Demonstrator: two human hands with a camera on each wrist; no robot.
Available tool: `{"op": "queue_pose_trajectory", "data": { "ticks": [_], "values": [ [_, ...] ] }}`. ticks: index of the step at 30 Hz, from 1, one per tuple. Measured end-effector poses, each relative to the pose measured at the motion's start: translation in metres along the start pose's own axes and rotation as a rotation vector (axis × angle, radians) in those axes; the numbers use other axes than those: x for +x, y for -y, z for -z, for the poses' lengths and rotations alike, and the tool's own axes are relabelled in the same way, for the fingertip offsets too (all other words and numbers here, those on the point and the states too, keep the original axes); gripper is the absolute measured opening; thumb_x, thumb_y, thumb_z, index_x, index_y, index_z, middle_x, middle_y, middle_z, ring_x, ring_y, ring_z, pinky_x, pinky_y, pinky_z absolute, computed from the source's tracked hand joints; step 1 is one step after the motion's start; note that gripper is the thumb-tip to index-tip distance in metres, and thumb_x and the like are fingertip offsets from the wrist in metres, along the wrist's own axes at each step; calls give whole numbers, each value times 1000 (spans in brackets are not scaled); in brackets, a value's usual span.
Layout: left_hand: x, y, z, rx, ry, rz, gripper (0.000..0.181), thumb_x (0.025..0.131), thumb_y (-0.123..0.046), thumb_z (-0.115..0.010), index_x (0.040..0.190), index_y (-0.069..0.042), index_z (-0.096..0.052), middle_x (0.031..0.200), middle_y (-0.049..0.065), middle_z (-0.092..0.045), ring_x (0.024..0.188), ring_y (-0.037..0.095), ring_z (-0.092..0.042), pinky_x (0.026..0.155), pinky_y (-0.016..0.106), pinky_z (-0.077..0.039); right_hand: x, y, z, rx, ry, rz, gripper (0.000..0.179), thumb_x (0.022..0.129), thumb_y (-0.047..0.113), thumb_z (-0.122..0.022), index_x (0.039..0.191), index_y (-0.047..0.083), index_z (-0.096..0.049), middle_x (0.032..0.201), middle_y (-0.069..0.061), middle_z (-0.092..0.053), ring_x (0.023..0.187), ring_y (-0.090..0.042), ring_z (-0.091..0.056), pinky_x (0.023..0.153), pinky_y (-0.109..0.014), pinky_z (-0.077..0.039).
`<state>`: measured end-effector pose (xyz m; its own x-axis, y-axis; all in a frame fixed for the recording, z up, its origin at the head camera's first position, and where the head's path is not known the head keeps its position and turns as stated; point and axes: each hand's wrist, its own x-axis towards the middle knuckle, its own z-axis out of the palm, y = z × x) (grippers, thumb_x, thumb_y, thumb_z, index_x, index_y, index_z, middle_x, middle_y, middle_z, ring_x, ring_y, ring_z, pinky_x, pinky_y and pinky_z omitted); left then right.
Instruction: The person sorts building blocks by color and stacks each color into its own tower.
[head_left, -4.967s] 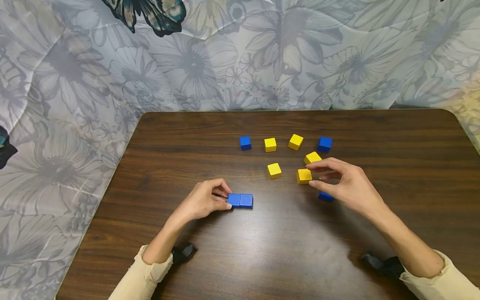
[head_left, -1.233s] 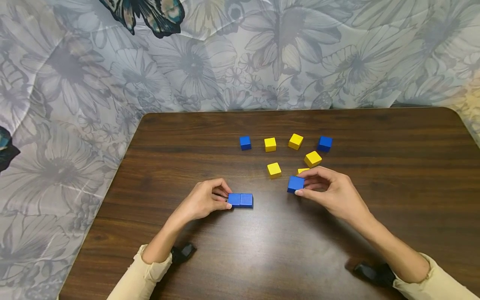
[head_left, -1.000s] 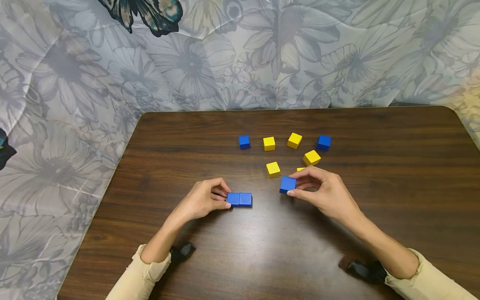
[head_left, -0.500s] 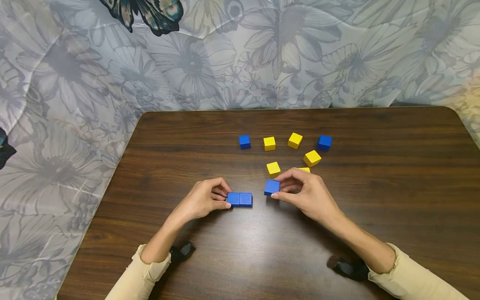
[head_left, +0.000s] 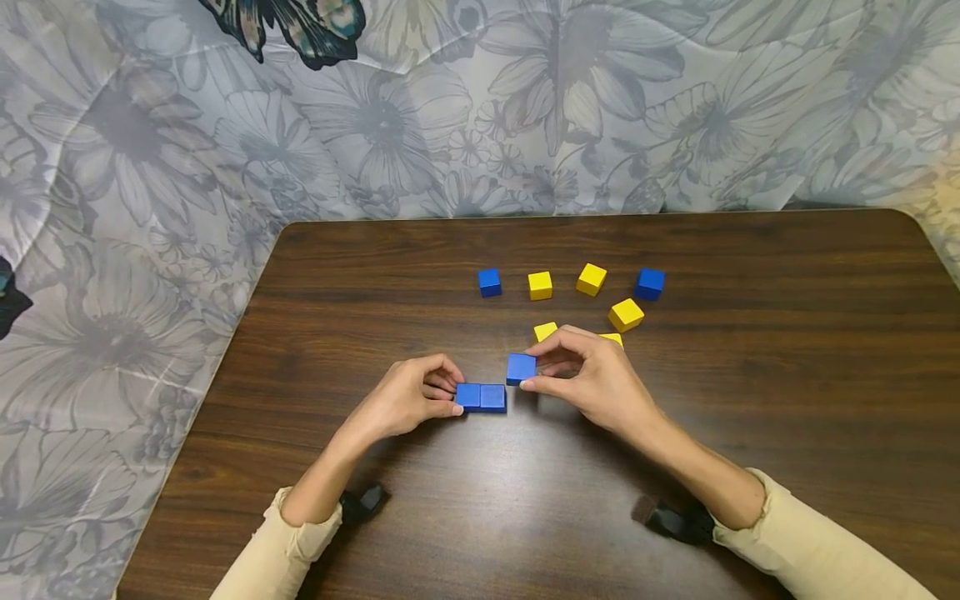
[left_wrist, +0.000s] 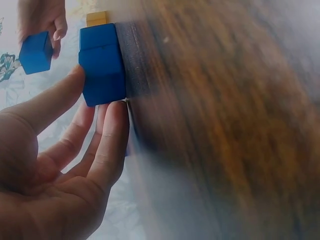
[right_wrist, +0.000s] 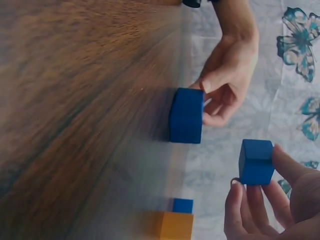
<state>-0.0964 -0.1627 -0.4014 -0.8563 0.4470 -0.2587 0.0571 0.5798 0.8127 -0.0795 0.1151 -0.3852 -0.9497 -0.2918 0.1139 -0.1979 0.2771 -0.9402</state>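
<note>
Two blue cubes stand side by side on the table, touching each other. My left hand (head_left: 416, 398) pinches the left cube (head_left: 468, 397) between thumb and fingers; the right cube (head_left: 492, 397) is flush against it. In my right hand (head_left: 592, 379), thumb and fingertips grip a third blue cube (head_left: 521, 368). Both wrist views show this held cube (right_wrist: 256, 162) off the table, apart from the pair (left_wrist: 102, 70). From the head it appears just beyond the pair's right end.
Behind the hands, several yellow cubes (head_left: 540, 286) lie scattered on the brown wooden table (head_left: 360, 283). Two yellow ones are partly hidden by the right hand. Two more blue cubes rest at the back, one left (head_left: 489, 282) and one right (head_left: 650, 283). A floral cloth (head_left: 465, 108) hangs behind.
My right hand let go of its place by a yellow cube, took the blue cube lying near it, and carried it left towards the pair. The left hand has stayed put.
</note>
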Motion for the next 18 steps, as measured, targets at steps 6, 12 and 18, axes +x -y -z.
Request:
{"op": "queue_pose_trajectory", "data": {
  "ticks": [6,12,18],
  "values": [
    [0,-1,0,-6,4,-2,31,78,-7,-85,103,-8,-68,99,6,-69,90,16,-70,78,22,-57,6,3,-8,6,25,-18,31,75,11,-88,102,9,-72,102,-3,-68,81,-12,-71,75,-25,-59],
    [0,0,0,-8,11,-18,31,78,-7,-84,104,-8,-68,100,6,-69,91,16,-70,79,21,-57,10,4,-15,6,45,-21,30,76,12,-88,101,10,-72,102,-3,-69,81,-12,-71,75,-24,-59],
    [0,1,0,-46,12,-58,35,78,-2,-84,108,-4,-66,104,9,-69,95,20,-69,81,22,-57,12,3,-21,-38,49,19,27,76,16,-88,99,14,-73,101,2,-72,80,-10,-71,73,-25,-59]
  ]
}}
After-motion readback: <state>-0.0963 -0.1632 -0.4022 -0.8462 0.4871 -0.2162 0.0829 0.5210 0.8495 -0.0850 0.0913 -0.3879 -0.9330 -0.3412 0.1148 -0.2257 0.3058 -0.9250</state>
